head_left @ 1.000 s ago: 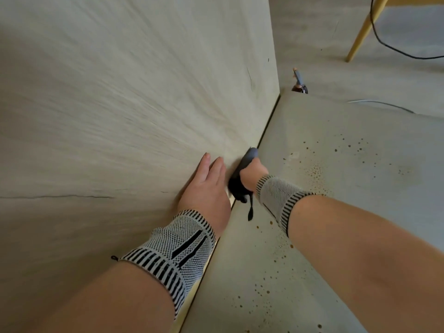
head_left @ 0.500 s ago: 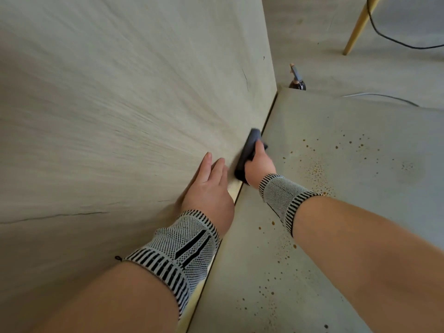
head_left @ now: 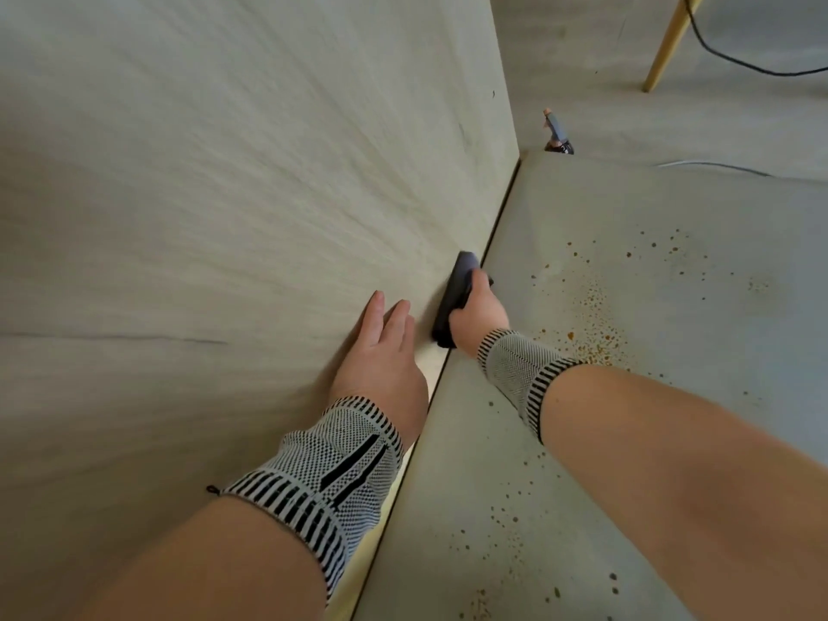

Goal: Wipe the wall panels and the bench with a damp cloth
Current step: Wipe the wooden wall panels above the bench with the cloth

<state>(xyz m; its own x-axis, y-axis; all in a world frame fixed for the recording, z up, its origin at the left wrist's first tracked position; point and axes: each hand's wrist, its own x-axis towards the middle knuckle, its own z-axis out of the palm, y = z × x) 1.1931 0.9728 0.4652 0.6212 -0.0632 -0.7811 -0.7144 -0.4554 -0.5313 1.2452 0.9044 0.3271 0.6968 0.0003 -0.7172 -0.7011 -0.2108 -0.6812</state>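
Currently, head view: one spray bottle (head_left: 557, 137) on the floor past the bench (head_left: 627, 271) end, one yellow leg (head_left: 666, 44), one black cable (head_left: 735, 60). Brown specks (head_left: 596, 338) on the bench. Two hands: right hand (head_left: 477, 313) grips one dark cloth (head_left: 454, 298) pressed on the wall panel (head_left: 224, 195) just above the bench seam. Left hand (head_left: 381, 356) flat on the panel, fingers straight, just beside the cloth.

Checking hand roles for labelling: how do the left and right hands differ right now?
The left hand lies flat with straight fingers, bare, on the wall panel; the right hand presses the dark cloth against that panel, low near the bench. Both wear striped wrist bands.
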